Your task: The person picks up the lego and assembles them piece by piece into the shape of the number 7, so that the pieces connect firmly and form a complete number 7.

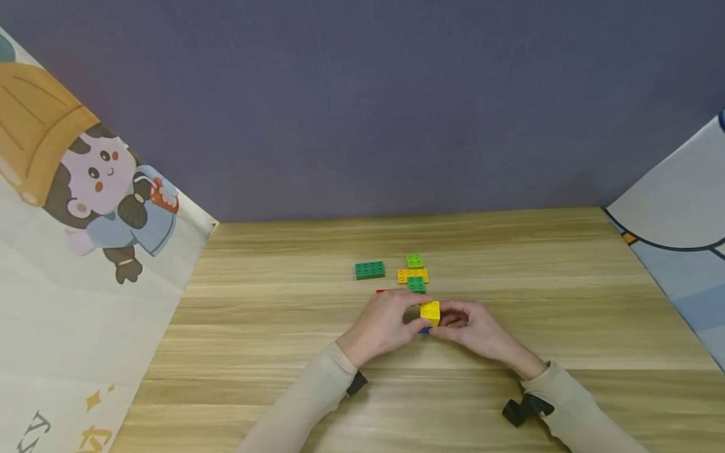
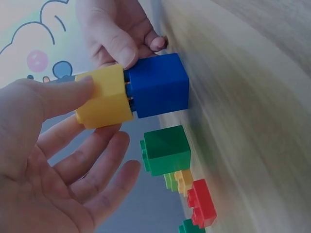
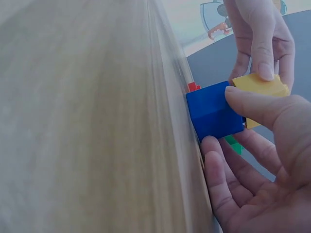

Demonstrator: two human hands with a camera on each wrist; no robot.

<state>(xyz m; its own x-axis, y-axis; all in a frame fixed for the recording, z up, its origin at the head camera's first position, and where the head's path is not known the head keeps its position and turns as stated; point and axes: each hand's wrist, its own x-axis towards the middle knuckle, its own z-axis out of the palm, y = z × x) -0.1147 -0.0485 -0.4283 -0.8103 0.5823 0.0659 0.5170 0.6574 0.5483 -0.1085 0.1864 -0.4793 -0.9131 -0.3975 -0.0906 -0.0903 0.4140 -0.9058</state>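
A yellow toy building brick [image 1: 430, 313] sits on top of a blue building brick [image 2: 160, 86], above the front middle of the table. My left hand [image 1: 385, 319] pinches the yellow brick between thumb and fingers. Thumb and fingers of my right hand [image 1: 481, 330] grip the blue brick, seen best in the right wrist view. Between the two bricks a narrow gap shows the blue studs in the left wrist view, so they are not pressed flush. The head view hides most of the blue brick behind the hands and the yellow one.
Just beyond the hands lie a small green brick [image 1: 416, 284], an orange-yellow brick [image 1: 404, 277] and a light green brick [image 1: 415, 261]. A longer dark green brick [image 1: 369, 270] is left of them. A red brick [image 2: 203, 204] is partly hidden by my left hand in the head view.
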